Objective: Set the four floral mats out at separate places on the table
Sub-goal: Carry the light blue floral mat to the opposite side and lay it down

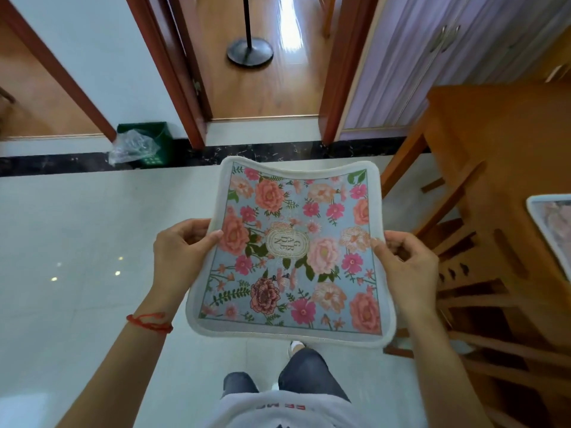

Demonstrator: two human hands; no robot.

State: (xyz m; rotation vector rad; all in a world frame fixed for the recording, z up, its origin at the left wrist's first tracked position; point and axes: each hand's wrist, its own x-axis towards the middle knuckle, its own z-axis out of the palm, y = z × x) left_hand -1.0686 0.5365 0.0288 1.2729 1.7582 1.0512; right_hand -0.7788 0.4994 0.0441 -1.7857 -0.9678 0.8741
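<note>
I hold a floral mat (pixel 290 251) flat in front of me over the tiled floor. It is blue with pink and peach flowers, a white border and a "GARDEN" oval in the middle. My left hand (pixel 182 251) grips its left edge and my right hand (pixel 404 264) grips its right edge. A second floral mat (pixel 553 230) lies on the wooden table (pixel 494 143) at the right, cut off by the frame edge. I cannot tell whether more mats are stacked under the one I hold.
A wooden chair (pixel 482 291) stands tucked against the table at my right. Ahead is a doorway with a black stand base (pixel 250 52) on the wood floor. A green bin (pixel 148 143) with clear plastic sits by the wall at the left.
</note>
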